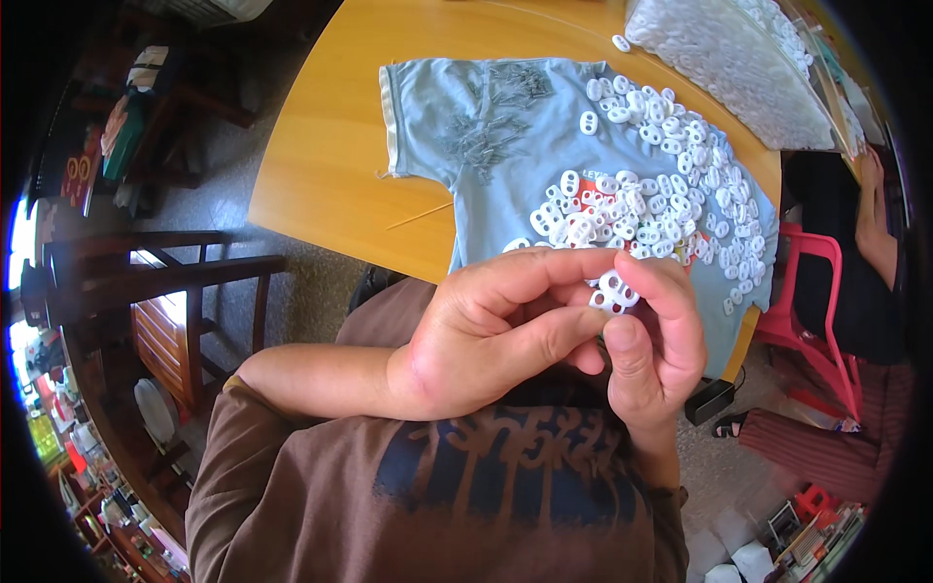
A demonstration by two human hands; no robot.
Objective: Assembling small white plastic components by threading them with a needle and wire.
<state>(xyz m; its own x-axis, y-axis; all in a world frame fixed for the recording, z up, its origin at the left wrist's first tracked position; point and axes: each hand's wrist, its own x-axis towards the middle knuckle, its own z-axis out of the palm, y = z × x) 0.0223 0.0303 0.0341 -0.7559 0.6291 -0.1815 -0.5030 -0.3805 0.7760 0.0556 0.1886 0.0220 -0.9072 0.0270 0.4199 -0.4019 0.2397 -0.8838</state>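
Note:
Close in front of my chest, my two hands meet around small white two-hole plastic pieces (615, 291), at least two held together. My left hand (486, 325) is closed, thumb and fingers pinching the pieces from the left. From the right, my right hand (666, 340) curls round them, thumb and forefinger bent close to them. Fingers partly hide the pieces, so how they are joined cannot be made out. Just beyond the hands, many loose oval pieces of the same sort (622, 216) lie heaped on a light blue T-shirt (418, 121) spread over the table.
The shirt covers part of a yellow wooden table (321, 146), with a thin stick (420, 216) near its edge. A large clear bag of white pieces (719, 58) stands at the far right. Beyond it sits another person (841, 253) by a pink chair (831, 301). Dark wooden chairs (175, 282) stand left.

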